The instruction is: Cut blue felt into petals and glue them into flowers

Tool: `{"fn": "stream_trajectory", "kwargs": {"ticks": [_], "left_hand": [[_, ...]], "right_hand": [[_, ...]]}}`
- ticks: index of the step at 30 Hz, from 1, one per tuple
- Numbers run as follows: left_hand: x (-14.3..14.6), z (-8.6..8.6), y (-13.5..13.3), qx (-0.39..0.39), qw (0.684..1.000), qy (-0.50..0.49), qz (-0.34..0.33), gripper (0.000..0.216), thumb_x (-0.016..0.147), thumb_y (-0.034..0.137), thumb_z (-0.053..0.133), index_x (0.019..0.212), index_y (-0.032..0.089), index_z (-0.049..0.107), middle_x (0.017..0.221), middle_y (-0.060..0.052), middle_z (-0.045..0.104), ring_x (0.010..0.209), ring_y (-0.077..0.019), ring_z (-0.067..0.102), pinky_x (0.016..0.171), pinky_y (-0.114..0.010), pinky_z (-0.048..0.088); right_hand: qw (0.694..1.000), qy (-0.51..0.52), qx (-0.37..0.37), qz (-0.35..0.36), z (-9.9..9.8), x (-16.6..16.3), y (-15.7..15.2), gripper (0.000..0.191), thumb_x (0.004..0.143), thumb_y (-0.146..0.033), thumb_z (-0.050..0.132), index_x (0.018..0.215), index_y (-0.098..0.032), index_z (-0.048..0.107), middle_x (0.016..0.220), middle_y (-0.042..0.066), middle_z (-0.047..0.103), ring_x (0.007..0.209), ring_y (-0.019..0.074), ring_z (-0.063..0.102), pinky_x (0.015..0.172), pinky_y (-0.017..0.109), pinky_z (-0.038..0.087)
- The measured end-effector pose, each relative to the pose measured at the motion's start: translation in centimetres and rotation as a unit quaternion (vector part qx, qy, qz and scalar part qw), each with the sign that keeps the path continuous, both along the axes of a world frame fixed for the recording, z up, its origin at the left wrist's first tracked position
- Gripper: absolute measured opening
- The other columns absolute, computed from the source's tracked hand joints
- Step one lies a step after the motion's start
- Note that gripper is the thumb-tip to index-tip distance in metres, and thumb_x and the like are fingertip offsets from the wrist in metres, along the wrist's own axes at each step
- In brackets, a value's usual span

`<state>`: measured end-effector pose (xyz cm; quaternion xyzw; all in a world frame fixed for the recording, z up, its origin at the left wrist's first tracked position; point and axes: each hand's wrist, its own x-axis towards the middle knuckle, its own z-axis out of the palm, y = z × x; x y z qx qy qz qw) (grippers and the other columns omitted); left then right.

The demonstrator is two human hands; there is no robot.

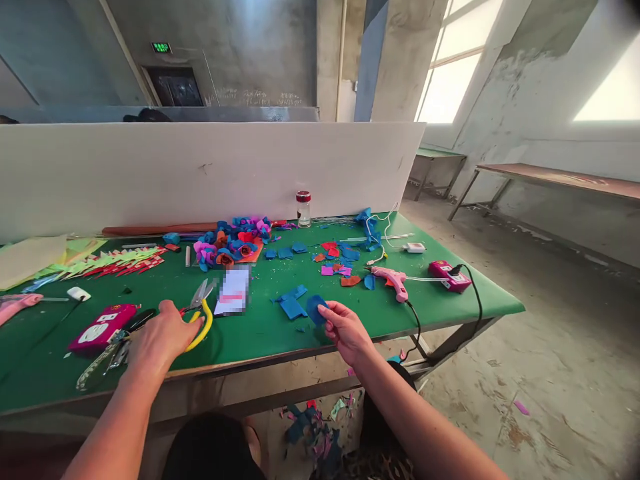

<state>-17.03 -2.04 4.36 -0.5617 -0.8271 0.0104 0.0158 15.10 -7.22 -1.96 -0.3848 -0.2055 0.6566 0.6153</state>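
Observation:
My left hand [163,333] lies over the yellow handles of a pair of scissors [200,313] on the green table [260,333], fingers curled about the handle. My right hand [345,330] pinches a small blue felt piece [315,309] just above the table's front edge. More blue felt scraps [293,303] lie just left of that piece.
A pink glue gun [393,280] and a pink power strip [449,275] lie to the right. A heap of felt flowers [235,241], a small jar [303,207], a pink box [100,327] and red-green paper strips [117,261] sit further back and left. A white board [200,170] walls the table's back.

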Motion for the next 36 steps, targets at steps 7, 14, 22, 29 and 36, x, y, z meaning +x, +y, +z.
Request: {"fn": "stream_trajectory", "kwargs": {"ticks": [7,14,22,29,36], "left_hand": [[-0.3,-3.5,0.7,-0.003,1.000,0.021,0.011,0.054,0.084,0.055,0.039,0.112,0.010,0.051,0.102,-0.024,0.066,0.083,-0.0342,0.066,0.061,-0.039,0.048],[3.1,-3.1,-1.8,0.217,0.964,0.013,-0.157,0.036,0.083,0.043,0.042,0.097,0.016,0.062,0.110,-0.020,0.063,0.103,-0.0374,0.058,0.082,-0.050,0.047],[16.0,-3.4,-3.2,0.066,0.757,-0.612,-0.217,0.037,0.071,0.050,0.065,0.089,0.019,0.061,0.082,-0.004,0.067,0.070,-0.0168,0.060,0.053,-0.023,0.044],[13.6,-2.8,0.7,0.108,0.783,-0.577,-0.208,0.029,0.065,0.041,0.066,0.081,0.017,0.060,0.064,0.002,0.060,0.056,-0.0113,0.051,0.053,-0.023,0.041],[11.3,0.1,12.7,0.145,0.845,-0.476,-0.198,0.032,0.060,0.023,0.072,0.088,0.018,0.059,0.064,0.004,0.058,0.059,-0.0135,0.056,0.051,-0.022,0.041]], "right_hand": [[1.000,0.003,-0.008,0.028,-1.6,-0.6,2.7,0.042,0.052,-0.031,0.089,0.080,-0.017,0.062,0.062,-0.006,0.059,0.050,0.0053,0.054,0.045,0.016,0.041],[0.999,-0.012,0.018,0.027,-1.9,-0.8,2.1,0.042,0.054,-0.032,0.088,0.081,-0.017,0.061,0.060,-0.007,0.057,0.047,0.0044,0.053,0.043,0.015,0.041],[0.997,-0.040,0.027,0.064,-0.8,-2.0,-0.6,0.042,0.053,-0.038,0.087,0.080,-0.016,0.062,0.061,-0.006,0.058,0.046,0.0046,0.051,0.043,0.015,0.037],[0.827,-0.544,0.127,-0.059,-0.7,2.2,4.6,0.045,0.095,-0.052,0.036,0.091,-0.017,0.064,0.082,0.006,0.070,0.059,0.0133,0.058,0.054,0.023,0.039],[0.642,-0.747,0.170,-0.004,-3.0,3.0,8.8,0.021,0.091,-0.032,0.052,0.076,-0.020,0.062,0.078,0.004,0.070,0.070,0.0154,0.063,0.056,0.024,0.028]]}}
